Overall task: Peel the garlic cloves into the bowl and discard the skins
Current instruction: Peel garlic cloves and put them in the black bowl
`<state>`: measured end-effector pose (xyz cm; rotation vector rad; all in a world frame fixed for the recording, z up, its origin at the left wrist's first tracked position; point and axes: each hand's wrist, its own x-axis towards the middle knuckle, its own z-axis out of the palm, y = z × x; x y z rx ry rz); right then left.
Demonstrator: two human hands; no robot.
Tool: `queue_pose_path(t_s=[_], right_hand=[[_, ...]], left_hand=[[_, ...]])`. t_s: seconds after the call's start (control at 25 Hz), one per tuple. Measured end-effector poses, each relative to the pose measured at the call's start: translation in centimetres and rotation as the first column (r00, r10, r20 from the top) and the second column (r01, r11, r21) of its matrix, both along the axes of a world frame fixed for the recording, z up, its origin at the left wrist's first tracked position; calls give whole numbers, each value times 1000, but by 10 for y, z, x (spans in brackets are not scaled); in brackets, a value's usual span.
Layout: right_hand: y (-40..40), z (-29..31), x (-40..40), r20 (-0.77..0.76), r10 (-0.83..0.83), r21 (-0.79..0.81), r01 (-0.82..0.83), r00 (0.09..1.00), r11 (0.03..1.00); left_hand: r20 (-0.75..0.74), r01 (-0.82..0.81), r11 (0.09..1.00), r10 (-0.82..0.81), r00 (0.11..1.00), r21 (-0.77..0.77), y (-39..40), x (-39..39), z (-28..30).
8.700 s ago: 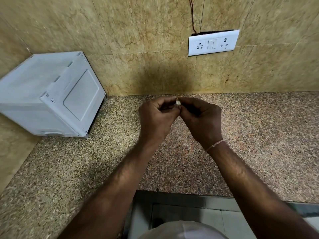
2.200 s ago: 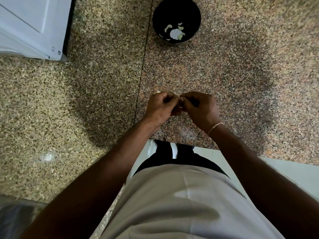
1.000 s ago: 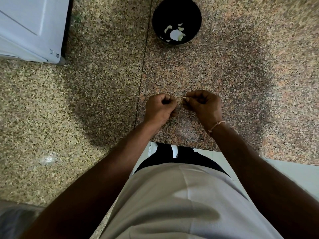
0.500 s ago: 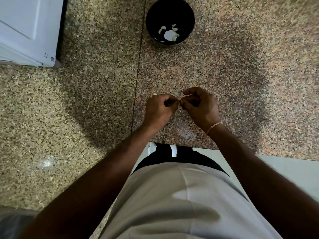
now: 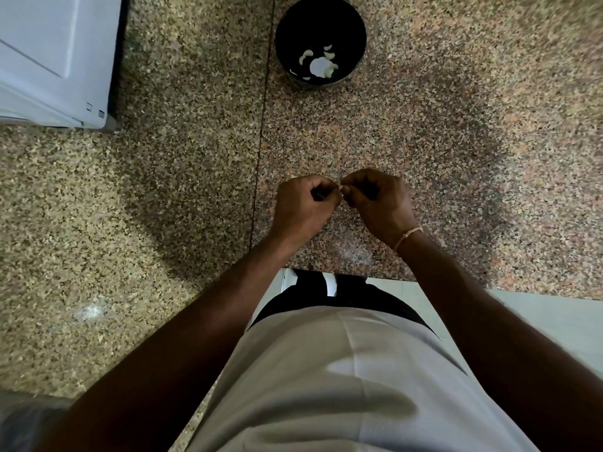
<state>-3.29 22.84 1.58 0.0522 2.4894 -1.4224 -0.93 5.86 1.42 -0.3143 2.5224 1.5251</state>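
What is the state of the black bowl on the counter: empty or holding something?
Holding something. The bowl stands upright, and several pale peeled garlic cloves lie on its dark bottom; most of the bowl is unfilled.

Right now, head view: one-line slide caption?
Both hands pinch a garlic clove over granite counter, near bowl.

Both bare forearms reach forward and converge, the left hand point(image 5: 301, 203) and the right hand point(image 5: 380, 199) curled into loose fists with knuckles up, their fingertips point(image 5: 342, 189) meeting between them in a pinch, the right wrist wearing a thin thread band point(image 5: 406, 236).
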Motion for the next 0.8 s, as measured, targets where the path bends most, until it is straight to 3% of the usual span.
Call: queue_pose_path(t_s=[0.16, 0.32, 0.8], right_hand=[[-1, 0, 2, -27, 58, -8, -59, 998, 998], [-1, -1, 3, -19, 32, -67, -33, 999, 997], [-5, -3, 8, 47, -42, -273, 53, 998, 961]], left_hand=[[11, -2, 1000, 1, 1000, 25, -2, 0, 1], [17, -14, 997, 13, 1000, 72, -2, 0, 3], [-5, -18, 999, 19, 1000, 28, -1, 3, 12]])
